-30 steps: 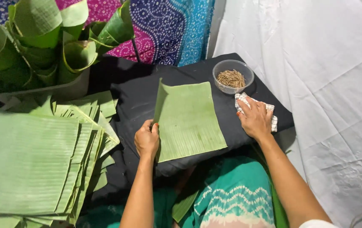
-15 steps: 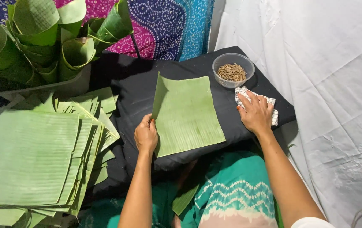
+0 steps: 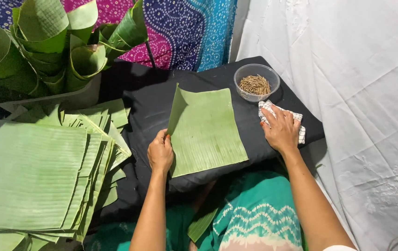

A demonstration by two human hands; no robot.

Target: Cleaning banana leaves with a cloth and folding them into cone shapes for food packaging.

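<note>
We have one cut banana leaf sheet [image 3: 206, 130] lying flat in the middle of the black cushion [image 3: 152, 111] that serves as our work surface; its left edge curls up a little towards the far side. Our left hand [image 3: 161, 152] rests on the sheet's near-left edge, fingers curled together over it and pinning it down. Our right hand [image 3: 281, 129] lies palm-down near the cushion's right edge, fingers spread over a checked cloth [image 3: 296, 122] and pressing on it; it is not closed around the cloth.

At the far-right corner of the cushion, just beyond the cloth, stands a clear plastic bowl [image 3: 257, 82] of thin brown sticks [image 3: 254, 85]. Off the cushion's left edge sits a tall stack of flat cut leaves [image 3: 31, 176], and beyond that, past the far-left corner, a cluster of rolled leaf cones [image 3: 45, 46] stands upright.

We judge this sheet to be at an early stage: it is spread out and held, but not folded, rolled or pinned, and no stick has been taken from the bowl. The cloth is beside the sheet, not on it. The cones suggest some pieces are finished, while the thick stack shows much remains.
</note>
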